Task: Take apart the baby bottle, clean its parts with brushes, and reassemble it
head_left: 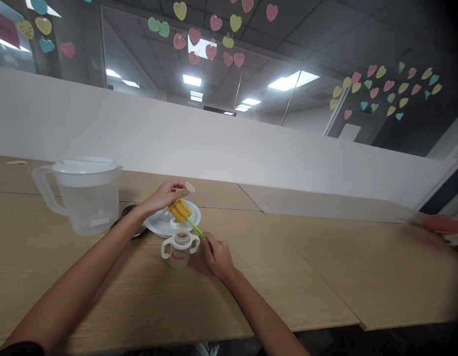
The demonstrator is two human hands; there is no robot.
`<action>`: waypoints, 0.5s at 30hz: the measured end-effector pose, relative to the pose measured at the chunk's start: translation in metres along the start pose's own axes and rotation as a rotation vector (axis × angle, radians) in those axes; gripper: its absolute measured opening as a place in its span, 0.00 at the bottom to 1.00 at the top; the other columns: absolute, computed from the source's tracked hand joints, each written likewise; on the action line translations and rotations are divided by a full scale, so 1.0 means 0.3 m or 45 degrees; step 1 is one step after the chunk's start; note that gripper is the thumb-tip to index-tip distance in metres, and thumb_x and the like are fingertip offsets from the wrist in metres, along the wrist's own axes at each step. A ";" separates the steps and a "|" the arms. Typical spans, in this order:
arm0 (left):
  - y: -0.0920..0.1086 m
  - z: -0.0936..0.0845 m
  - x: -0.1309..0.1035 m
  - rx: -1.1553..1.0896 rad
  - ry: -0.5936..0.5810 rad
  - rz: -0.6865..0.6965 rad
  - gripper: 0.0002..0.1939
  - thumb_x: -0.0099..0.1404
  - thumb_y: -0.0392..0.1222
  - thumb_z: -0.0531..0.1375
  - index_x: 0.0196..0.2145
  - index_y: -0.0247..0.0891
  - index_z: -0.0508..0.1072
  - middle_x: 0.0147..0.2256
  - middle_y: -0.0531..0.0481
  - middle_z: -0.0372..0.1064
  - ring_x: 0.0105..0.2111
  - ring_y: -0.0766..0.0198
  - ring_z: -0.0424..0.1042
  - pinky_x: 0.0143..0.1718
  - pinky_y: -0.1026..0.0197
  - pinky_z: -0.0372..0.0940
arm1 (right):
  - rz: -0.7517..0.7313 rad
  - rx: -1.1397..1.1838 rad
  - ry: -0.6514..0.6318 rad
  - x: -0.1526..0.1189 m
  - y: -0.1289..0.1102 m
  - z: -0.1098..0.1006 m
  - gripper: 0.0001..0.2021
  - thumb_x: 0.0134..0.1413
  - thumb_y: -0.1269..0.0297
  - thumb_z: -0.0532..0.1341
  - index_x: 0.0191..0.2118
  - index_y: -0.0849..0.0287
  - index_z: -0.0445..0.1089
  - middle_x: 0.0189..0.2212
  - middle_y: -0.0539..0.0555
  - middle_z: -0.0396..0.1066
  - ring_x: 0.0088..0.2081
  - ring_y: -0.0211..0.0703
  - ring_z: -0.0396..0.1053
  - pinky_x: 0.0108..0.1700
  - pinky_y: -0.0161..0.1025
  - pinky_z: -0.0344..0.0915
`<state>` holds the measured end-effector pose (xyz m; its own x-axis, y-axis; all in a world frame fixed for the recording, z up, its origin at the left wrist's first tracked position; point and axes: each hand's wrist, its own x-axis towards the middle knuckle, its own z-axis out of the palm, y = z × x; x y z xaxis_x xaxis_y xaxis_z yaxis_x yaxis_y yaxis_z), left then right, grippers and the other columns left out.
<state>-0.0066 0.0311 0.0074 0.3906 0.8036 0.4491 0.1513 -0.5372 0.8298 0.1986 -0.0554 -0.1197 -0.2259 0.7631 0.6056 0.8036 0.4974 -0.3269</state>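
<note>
My right hand (pixel 218 257) is closed around the thin green handle of a sponge brush (pixel 180 211), whose yellow head points up and left. Above that head, my left hand (pixel 165 196) pinches a small, pale round disc (pixel 190 187) at its fingertips. Whether the sponge touches the left hand I cannot tell. Just below the brush stands a clear baby bottle (pixel 179 254), upright and uncapped, with two white side handles and red lettering. Behind it lies a white plate (pixel 196 216) with a white bottle part (pixel 174 224) on it, partly hidden by the sponge.
A lidded translucent pitcher (pixel 88 198) stands at the left, handle outward. A dark round dish (pixel 140 231) sits partly under the plate. The wooden table (pixel 288 277) has board seams and a front edge. A white wall (pixel 214 143) rises behind; a reddish object (pixel 441 223) is at far right.
</note>
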 end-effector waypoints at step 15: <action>-0.094 -0.198 0.028 0.397 0.335 -0.080 0.15 0.54 0.50 0.58 0.34 0.37 0.65 0.33 0.47 0.69 0.23 0.64 0.70 0.28 0.60 0.64 | 0.125 0.215 0.320 0.000 -0.010 -0.018 0.18 0.63 0.59 0.44 0.41 0.62 0.68 0.27 0.52 0.71 0.24 0.37 0.66 0.29 0.32 0.59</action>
<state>-0.0615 0.0683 0.0074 0.1326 0.8537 0.5036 0.4513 -0.5044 0.7361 0.1993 -0.0591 -0.1148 0.0086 0.6955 0.7185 0.7071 0.5038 -0.4961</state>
